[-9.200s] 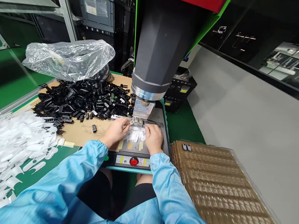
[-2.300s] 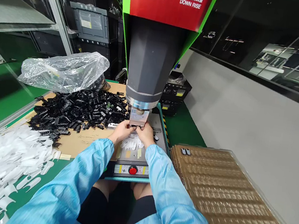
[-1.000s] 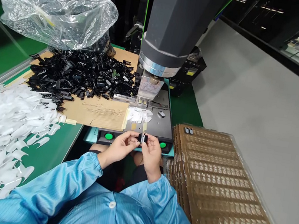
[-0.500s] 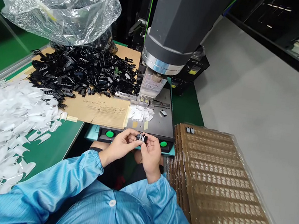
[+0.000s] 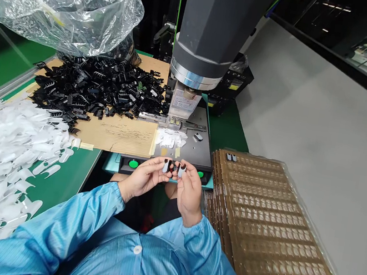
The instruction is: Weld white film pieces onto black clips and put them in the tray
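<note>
Between the fingers of my left hand (image 5: 146, 175) is a small black-and-white plastic part (image 5: 166, 166), its white face turned toward me. My right hand (image 5: 191, 189) pinches a similar black-and-white plastic piece (image 5: 181, 170), tilted slightly. The two pieces are held side by side, a little apart, in front of the machine's base. Just beyond them, a small pile of white plastic pieces (image 5: 170, 138) lies on the grey metal plate (image 5: 198, 153). One more black-and-white part (image 5: 198, 137) rests on that plate to the right.
The machine's dark head (image 5: 206, 30) stands over the plate. A heap of black parts (image 5: 101, 86) covers the cardboard (image 5: 118, 137) at left, below a clear plastic bag (image 5: 70, 15). White pieces (image 5: 4, 156) fill the left table. Brown trays (image 5: 280, 230) are stacked at right; the top one holds two parts.
My hands have drawn slightly apart. The parts, earlier close together and seen edge-on, are now separated with their white faces showing. The camera view has shifted slightly.
</note>
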A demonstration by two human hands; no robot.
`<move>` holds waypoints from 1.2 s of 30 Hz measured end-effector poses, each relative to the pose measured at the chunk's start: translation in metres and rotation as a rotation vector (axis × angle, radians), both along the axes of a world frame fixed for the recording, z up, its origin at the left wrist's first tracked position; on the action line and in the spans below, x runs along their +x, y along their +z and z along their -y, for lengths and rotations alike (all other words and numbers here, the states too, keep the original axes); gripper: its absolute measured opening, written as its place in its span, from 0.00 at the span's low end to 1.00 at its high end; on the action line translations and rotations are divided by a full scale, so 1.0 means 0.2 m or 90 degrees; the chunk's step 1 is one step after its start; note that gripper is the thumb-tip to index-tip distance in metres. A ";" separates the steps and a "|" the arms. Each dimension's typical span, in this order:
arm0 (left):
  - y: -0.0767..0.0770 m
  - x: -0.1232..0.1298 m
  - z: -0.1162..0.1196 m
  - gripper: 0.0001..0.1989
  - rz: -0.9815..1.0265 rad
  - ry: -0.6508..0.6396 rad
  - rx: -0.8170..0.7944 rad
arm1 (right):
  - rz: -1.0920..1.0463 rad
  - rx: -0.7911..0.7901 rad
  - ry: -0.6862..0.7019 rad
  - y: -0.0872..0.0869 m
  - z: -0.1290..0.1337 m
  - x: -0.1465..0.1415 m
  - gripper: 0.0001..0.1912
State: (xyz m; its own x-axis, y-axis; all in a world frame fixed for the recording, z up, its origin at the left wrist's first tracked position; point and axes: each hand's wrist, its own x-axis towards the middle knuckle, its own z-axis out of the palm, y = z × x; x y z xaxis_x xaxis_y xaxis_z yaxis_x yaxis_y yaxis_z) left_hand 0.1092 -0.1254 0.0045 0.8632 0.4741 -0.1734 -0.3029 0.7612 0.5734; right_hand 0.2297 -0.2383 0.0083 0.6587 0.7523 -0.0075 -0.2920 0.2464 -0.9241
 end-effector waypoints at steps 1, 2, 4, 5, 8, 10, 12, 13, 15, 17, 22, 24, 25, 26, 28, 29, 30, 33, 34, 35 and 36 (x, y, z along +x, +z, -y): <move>0.01 0.00 0.00 0.14 0.009 -0.011 -0.009 | -0.017 0.003 0.006 0.01 0.00 -0.01 0.16; 0.01 0.00 0.00 0.14 0.015 -0.020 -0.017 | -0.028 0.005 0.011 0.02 0.00 -0.01 0.16; 0.01 -0.01 0.00 0.15 0.022 -0.031 -0.027 | -0.038 0.004 0.018 0.03 0.00 -0.02 0.17; 0.01 -0.01 0.00 0.15 0.022 -0.033 -0.031 | -0.040 0.004 0.021 0.03 0.00 -0.02 0.17; 0.01 -0.01 -0.01 0.15 0.020 -0.038 -0.033 | -0.043 0.008 0.023 0.05 0.00 -0.02 0.17; 0.01 -0.01 0.00 0.16 0.016 -0.040 -0.025 | -0.042 0.009 0.022 0.05 0.00 -0.02 0.18; 0.01 -0.01 0.01 0.17 0.009 -0.030 -0.003 | -0.037 0.003 0.021 0.04 0.01 -0.02 0.18; 0.01 -0.01 0.01 0.18 0.000 -0.019 0.019 | -0.033 -0.002 0.022 0.03 0.01 -0.02 0.18; 0.00 0.00 0.04 0.18 -0.035 0.008 0.094 | -0.020 -0.016 0.021 0.01 0.01 -0.03 0.17; -0.01 0.00 0.06 0.19 -0.085 0.042 0.202 | 0.006 -0.028 0.016 -0.03 0.01 -0.03 0.15; -0.05 0.02 0.07 0.16 -0.205 0.133 0.495 | 0.092 -0.072 0.002 -0.12 0.01 -0.03 0.14; -0.06 0.01 0.06 0.13 -0.218 0.153 0.573 | 0.094 -0.100 -0.004 -0.14 0.02 -0.02 0.16; -0.07 0.01 0.06 0.13 -0.216 0.159 0.602 | 0.091 -0.110 -0.006 -0.15 0.02 -0.01 0.17; -0.07 0.01 0.06 0.12 -0.213 0.162 0.626 | 0.087 -0.117 -0.007 -0.15 0.02 -0.01 0.18; -0.06 0.00 0.06 0.11 -0.210 0.161 0.665 | 0.082 -0.125 -0.009 -0.16 0.02 0.00 0.19; -0.06 0.00 0.06 0.11 -0.211 0.156 0.681 | 0.082 -0.126 -0.011 -0.16 0.02 0.01 0.20; -0.05 -0.01 0.06 0.10 -0.213 0.151 0.694 | 0.083 -0.127 -0.012 -0.16 0.02 0.01 0.20; -0.04 -0.01 0.06 0.10 -0.218 0.146 0.713 | 0.094 -0.132 -0.023 -0.17 0.02 0.01 0.22; -0.04 -0.01 0.06 0.10 -0.219 0.146 0.715 | 0.098 -0.134 -0.026 -0.17 0.02 0.01 0.22; -0.04 -0.01 0.06 0.10 -0.219 0.144 0.716 | 0.101 -0.137 -0.028 -0.18 0.03 0.01 0.22; -0.04 -0.01 0.06 0.10 -0.219 0.143 0.719 | 0.106 -0.139 -0.029 -0.18 0.03 0.01 0.22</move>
State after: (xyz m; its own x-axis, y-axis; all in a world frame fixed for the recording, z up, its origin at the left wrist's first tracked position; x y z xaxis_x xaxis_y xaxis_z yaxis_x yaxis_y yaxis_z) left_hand 0.1067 -0.1376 -0.0036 0.7319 0.6409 0.2314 -0.0642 -0.2733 0.9598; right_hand 0.2317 -0.2437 -0.0283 0.6981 0.7139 -0.0557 -0.1253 0.0451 -0.9911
